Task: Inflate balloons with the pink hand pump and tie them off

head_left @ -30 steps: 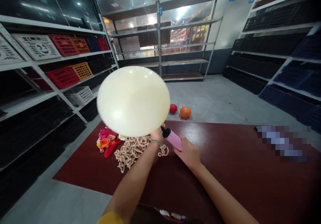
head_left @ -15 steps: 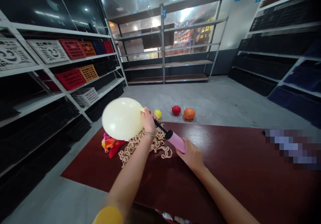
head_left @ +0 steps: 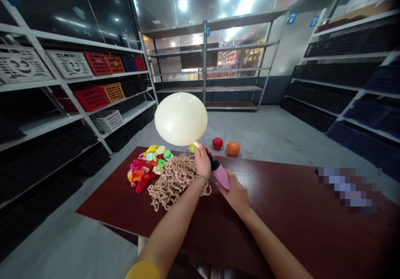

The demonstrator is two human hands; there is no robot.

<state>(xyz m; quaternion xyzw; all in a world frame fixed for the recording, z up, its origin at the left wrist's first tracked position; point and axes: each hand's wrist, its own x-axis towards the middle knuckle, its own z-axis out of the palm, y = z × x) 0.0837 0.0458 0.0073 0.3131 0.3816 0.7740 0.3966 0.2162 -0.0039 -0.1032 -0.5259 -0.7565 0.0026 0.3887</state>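
Note:
A large pale yellow balloon [head_left: 181,119] is inflated, its neck pinched in my left hand [head_left: 203,162] at the nozzle end of a pump. My right hand [head_left: 236,193] is wrapped round the pink body of the hand pump [head_left: 221,176], whose black end meets my left hand. The pump tilts up toward the left. Below and left of my left hand lies a heap of beige twisted cord [head_left: 175,178]. Beside it on the left is a pile of flat coloured balloons [head_left: 144,168].
The dark red table [head_left: 268,212] carries a pixelated item [head_left: 348,189] at the right. On the floor beyond are a red balloon [head_left: 217,143], an orange balloon [head_left: 233,148] and a partly hidden yellow one [head_left: 191,148]. Shelves [head_left: 204,66] with crates stand around.
My left hand and the balloon have moved right, and the balloon sits higher. The black pump shaft that showed between my hands is now mostly pushed in. More of the flat balloons shows.

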